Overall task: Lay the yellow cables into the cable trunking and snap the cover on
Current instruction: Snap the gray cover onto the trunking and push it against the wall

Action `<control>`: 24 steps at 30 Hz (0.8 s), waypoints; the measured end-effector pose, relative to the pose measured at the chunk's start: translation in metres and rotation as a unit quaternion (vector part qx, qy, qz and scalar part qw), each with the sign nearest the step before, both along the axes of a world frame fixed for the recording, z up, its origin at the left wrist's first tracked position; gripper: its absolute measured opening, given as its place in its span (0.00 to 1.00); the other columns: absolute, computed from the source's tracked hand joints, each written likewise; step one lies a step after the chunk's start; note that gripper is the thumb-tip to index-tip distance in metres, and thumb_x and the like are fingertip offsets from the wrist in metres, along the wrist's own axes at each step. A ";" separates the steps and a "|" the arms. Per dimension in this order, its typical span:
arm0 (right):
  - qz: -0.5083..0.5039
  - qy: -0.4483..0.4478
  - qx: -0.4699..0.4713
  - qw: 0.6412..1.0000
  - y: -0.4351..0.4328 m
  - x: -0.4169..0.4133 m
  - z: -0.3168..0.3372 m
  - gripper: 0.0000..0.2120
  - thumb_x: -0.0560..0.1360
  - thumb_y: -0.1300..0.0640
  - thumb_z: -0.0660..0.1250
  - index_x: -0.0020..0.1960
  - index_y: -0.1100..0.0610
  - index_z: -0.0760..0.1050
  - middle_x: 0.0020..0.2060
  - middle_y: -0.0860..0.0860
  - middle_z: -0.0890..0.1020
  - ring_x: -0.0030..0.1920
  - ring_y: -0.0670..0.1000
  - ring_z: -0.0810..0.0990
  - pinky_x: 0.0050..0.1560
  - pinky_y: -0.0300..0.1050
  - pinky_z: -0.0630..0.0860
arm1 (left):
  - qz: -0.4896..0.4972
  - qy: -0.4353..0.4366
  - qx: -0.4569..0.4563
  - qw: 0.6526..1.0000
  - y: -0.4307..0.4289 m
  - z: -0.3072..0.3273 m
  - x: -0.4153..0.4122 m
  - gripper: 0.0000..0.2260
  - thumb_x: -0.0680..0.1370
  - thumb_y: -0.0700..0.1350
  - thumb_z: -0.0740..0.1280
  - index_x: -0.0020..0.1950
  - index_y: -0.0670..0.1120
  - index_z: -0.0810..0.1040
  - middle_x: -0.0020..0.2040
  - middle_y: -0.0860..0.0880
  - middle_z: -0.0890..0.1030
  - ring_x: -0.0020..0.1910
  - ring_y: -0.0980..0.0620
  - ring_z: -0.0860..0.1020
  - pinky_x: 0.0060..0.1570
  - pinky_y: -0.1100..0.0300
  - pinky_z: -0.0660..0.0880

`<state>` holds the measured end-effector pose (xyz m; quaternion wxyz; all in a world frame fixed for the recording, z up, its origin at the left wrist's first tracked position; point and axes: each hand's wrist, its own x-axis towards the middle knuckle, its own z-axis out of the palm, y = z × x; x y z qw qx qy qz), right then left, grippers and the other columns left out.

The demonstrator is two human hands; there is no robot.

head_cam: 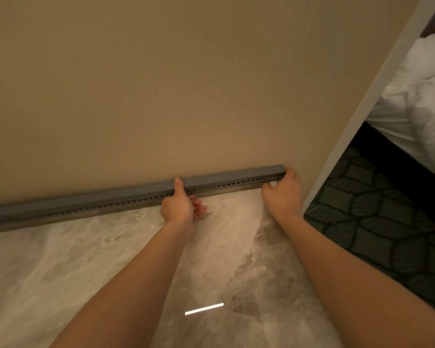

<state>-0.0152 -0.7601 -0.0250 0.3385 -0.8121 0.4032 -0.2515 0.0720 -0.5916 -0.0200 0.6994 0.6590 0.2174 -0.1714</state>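
A long grey slotted cable trunking [111,200] runs along the foot of the beige wall, with its grey cover [226,176] lying on top. My left hand [180,205] is at the trunking's middle, thumb pressed up on the cover, the other fingers loosely curled below it. My right hand [284,190] grips the trunking's right end near the wall corner, fingers curled round it. No yellow cables show; the inside of the trunking is hidden by the cover.
The marble-patterned floor [111,267] spreads below the trunking. The wall [161,84] ends in a white corner edge [362,109] at the right. Beyond it lie dark patterned carpet [377,222] and a bed with white linen [422,101].
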 end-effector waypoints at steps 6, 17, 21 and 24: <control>0.021 0.033 -0.050 0.998 0.005 -0.001 0.000 0.22 0.71 0.57 0.64 0.63 0.62 0.66 0.58 0.60 0.74 0.58 0.60 0.71 0.57 0.52 0.70 | 0.046 -0.007 0.000 0.999 0.003 -0.002 0.005 0.24 0.78 0.59 0.58 0.37 0.38 0.73 0.28 0.44 0.77 0.17 0.52 0.74 0.17 0.64 0.72; 0.041 0.038 -0.046 0.997 0.003 0.000 -0.003 0.26 0.70 0.53 0.67 0.64 0.62 0.64 0.59 0.59 0.73 0.58 0.60 0.73 0.57 0.53 0.73 | 0.007 0.038 -0.034 0.999 0.010 0.006 0.004 0.24 0.78 0.60 0.57 0.40 0.39 0.72 0.33 0.43 0.77 0.28 0.48 0.77 0.18 0.65 0.73; 0.035 0.019 -0.024 0.999 0.002 0.001 -0.002 0.27 0.70 0.53 0.67 0.65 0.62 0.64 0.59 0.60 0.73 0.59 0.60 0.72 0.60 0.55 0.72 | -0.094 0.069 -0.052 0.992 0.026 0.013 0.000 0.29 0.78 0.63 0.54 0.50 0.36 0.73 0.40 0.41 0.78 0.33 0.47 0.78 0.20 0.64 0.70; 0.035 0.010 -0.015 0.999 0.004 -0.001 -0.001 0.28 0.71 0.54 0.67 0.67 0.61 0.63 0.60 0.60 0.73 0.60 0.60 0.72 0.60 0.54 0.72 | -0.133 0.067 -0.031 0.988 0.044 0.019 -0.011 0.26 0.79 0.60 0.54 0.53 0.36 0.72 0.40 0.41 0.77 0.34 0.47 0.77 0.25 0.63 0.68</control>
